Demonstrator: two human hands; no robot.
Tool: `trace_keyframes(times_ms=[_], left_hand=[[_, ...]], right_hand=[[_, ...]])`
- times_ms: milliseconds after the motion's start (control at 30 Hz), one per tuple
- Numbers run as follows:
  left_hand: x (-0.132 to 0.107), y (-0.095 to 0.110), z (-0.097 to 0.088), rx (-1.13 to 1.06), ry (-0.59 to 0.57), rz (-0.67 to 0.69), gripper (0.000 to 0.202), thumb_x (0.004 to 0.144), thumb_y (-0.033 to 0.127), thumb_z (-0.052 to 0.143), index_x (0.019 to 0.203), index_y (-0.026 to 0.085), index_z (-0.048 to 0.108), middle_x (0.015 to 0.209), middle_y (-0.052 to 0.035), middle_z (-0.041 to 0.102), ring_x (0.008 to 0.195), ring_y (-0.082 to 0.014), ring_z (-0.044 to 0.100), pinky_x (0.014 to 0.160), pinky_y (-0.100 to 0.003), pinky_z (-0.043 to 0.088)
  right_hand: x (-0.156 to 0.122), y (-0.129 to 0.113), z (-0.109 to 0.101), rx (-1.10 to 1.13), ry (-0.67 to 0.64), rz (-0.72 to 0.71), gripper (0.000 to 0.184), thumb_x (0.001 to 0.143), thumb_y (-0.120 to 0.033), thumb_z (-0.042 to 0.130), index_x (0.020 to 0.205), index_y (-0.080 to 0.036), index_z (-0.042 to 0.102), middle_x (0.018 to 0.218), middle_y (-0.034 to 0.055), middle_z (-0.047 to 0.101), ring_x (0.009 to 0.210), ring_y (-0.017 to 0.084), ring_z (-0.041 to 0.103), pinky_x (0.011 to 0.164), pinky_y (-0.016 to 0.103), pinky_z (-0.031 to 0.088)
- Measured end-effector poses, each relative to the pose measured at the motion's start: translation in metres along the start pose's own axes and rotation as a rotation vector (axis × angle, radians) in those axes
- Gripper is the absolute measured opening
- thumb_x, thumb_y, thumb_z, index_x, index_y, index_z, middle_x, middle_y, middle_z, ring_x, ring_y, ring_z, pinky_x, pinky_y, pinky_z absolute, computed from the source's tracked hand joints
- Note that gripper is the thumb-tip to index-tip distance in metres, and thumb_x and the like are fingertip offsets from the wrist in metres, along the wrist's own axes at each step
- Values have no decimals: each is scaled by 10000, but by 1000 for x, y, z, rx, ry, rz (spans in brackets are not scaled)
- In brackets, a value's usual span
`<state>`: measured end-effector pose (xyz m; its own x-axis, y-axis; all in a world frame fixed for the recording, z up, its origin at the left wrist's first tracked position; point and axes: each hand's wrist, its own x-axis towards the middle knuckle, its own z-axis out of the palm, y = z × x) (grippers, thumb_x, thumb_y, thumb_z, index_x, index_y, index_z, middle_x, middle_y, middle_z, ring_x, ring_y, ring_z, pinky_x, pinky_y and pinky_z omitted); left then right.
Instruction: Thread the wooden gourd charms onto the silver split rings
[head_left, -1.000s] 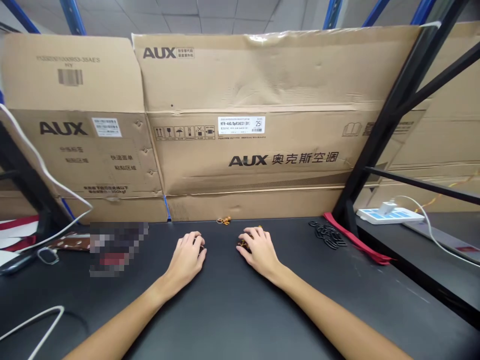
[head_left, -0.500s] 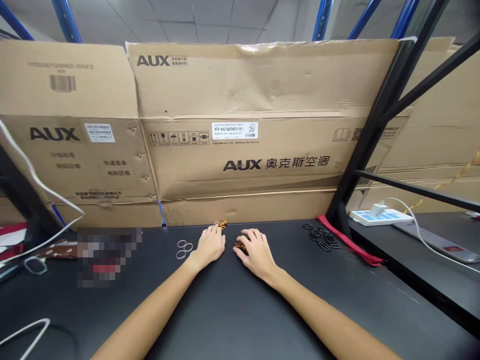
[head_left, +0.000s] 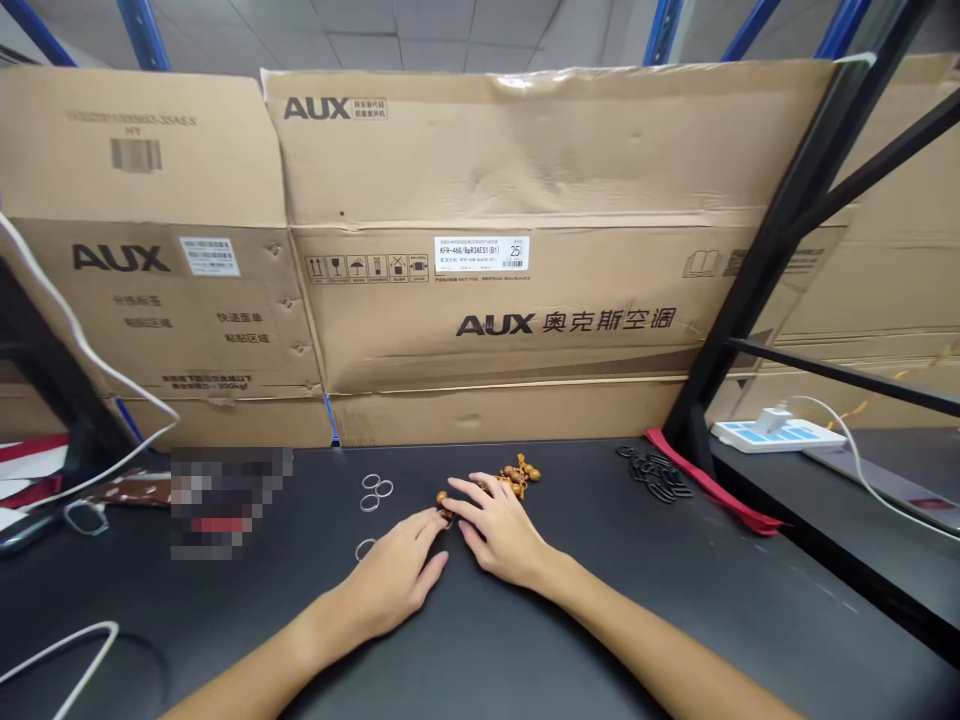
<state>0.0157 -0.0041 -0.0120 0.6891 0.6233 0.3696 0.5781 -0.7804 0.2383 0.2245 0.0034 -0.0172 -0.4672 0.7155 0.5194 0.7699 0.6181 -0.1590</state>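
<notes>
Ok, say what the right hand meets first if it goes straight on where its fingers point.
The right hand would likely meet the small brown beads just past its fingertips first, though depth is unclear.

Amber-brown beads (head_left: 516, 476) — black rings (head_left: 654, 472) (silver rings (head_left: 375, 490) too)

On the table (head_left: 600, 580), metal rings (head_left: 373, 493) lie left of a cluster of wooden beads (head_left: 517, 477), while plastic loops (head_left: 652, 472) sit further right, beside a strap (head_left: 712, 482). The left hand (head_left: 390, 582) and right hand (head_left: 499, 530) rest side by side before the beads, their fingertips just apart. Cardboard boxes (head_left: 487, 310) stand behind the table, and a power strip (head_left: 776, 435) lies on a side table (head_left: 885, 470) to the right.
</notes>
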Motion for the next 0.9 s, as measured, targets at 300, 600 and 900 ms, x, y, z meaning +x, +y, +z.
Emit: trace_keyframes(times_ms=[300,600,900], left_hand=[[4,8,-7,53,40,28,273,904,229,477,1172,213,525,1205,-93,576,1094,-255,551,944,-413,465],[-10,15,16,473,42,-282,398,868,444,524,1124,150,601,1153,-203,602,1019,-419,560,810,-606,441],[-4,-17,6,175,48,-182,517,916,515,414,1283,155,473,1362,-161,466,1311,-323,360,1068,-540,273]], right_hand=[[2,-1,-3,28,-50,-8,217,898,-168,471,1059,-231,602,1088,73,583,976,222,481,847,375,410],[1,-2,-2,36,-52,23,149,904,-237,497,1004,-220,606,1003,78,546,933,223,473,819,372,404],[1,-2,-1,34,-30,15,144,908,-234,498,1001,-221,607,999,79,549,933,221,484,822,367,408]])
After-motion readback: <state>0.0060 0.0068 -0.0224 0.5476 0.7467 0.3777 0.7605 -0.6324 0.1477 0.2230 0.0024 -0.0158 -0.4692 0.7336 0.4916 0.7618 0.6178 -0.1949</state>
